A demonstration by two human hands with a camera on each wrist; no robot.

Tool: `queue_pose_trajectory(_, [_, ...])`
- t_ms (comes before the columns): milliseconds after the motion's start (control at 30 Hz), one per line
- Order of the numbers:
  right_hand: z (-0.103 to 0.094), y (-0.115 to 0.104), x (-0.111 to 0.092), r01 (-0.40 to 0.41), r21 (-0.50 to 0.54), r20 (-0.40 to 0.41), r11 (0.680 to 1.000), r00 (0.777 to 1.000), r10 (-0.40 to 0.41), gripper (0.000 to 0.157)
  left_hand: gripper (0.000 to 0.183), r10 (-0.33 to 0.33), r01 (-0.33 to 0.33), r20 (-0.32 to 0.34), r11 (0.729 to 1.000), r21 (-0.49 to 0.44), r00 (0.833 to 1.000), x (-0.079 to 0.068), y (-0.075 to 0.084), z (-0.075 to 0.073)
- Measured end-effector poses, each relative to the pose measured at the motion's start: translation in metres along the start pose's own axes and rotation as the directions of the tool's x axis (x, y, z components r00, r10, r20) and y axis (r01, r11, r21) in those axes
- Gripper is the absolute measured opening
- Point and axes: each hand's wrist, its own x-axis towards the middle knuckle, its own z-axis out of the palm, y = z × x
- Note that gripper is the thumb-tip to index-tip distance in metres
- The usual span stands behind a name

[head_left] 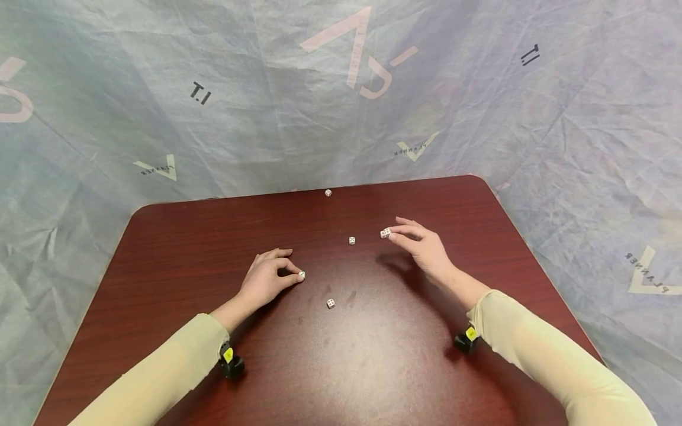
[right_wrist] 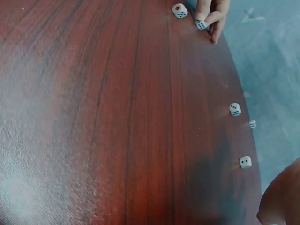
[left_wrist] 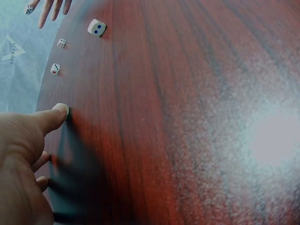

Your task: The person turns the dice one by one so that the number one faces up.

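My left hand [head_left: 269, 277] pinches a white die [head_left: 301, 275] between thumb and forefinger, low over the table. The right wrist view shows this die with dark pips; in the left wrist view the thumb mostly hides it. My right hand [head_left: 423, 245] is raised and holds a die [head_left: 386, 232] at its fingertips. Another die [right_wrist: 245, 162] sits on the wood near that hand in the right wrist view, and seems overlapped by the held one from above. Between the hands lies a die [head_left: 351, 241]; a nearer one [head_left: 330, 303] rests right of my left hand.
A dark red-brown wooden table [head_left: 373, 367] with rounded corners fills the lower view. One die [head_left: 328, 193] stands close to its far edge. Grey printed cloth [head_left: 277, 106] hangs behind and beside the table. Glare whitens part of the tabletop.
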Motion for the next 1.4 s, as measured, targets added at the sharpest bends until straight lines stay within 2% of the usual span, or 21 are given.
queue_pose_trajectory(67, [0.001, 0.003, 0.0, -0.002, -0.006, -0.014, 1.0, 1.0, 0.002, 0.033, 0.008, 0.002, -0.002, -0.002, 1.0, 0.001, 1.0, 0.0, 0.0, 0.0])
queue_pose_trajectory(167, [0.002, 0.008, -0.001, 0.012, -0.106, -0.037, 0.994, 0.999, -0.016, 0.03, 0.008, 0.004, -0.004, -0.004, 1.0, 0.0, 1.0, 0.0, 0.0, 0.0])
queue_pose_trajectory(400, [0.003, 0.027, 0.004, 0.069, -0.322, -0.014, 0.944, 0.997, -0.078, 0.02, 0.008, -0.002, 0.002, 0.003, 1.0, 0.004, 1.0, 0.001, 0.0, 0.0])
queue_pose_trajectory(667, [0.008, 0.033, 0.0, 0.057, -0.385, -0.017, 0.921, 0.998, -0.068, 0.019, 0.008, -0.008, 0.008, 0.009, 1.0, 0.008, 1.0, 0.001, -0.002, 0.002])
queue_pose_trajectory(867, [0.011, 0.032, -0.004, -0.004, -0.413, -0.025, 0.911, 1.0, -0.007, 0.02, 0.008, -0.015, 0.015, 0.012, 1.0, 0.009, 1.0, 0.002, -0.002, 0.001])
queue_pose_trajectory(1100, [0.013, 0.032, -0.005, -0.035, -0.479, -0.02, 0.877, 0.999, 0.029, 0.02, 0.008, -0.019, 0.019, 0.015, 1.0, 0.013, 1.0, 0.003, -0.003, 0.001])
queue_pose_trajectory(1400, [0.012, 0.037, -0.005, -0.005, -0.551, -0.019, 0.834, 1.0, -0.006, 0.014, 0.009, -0.02, 0.02, 0.016, 1.0, 0.014, 1.0, 0.003, -0.001, 0.0])
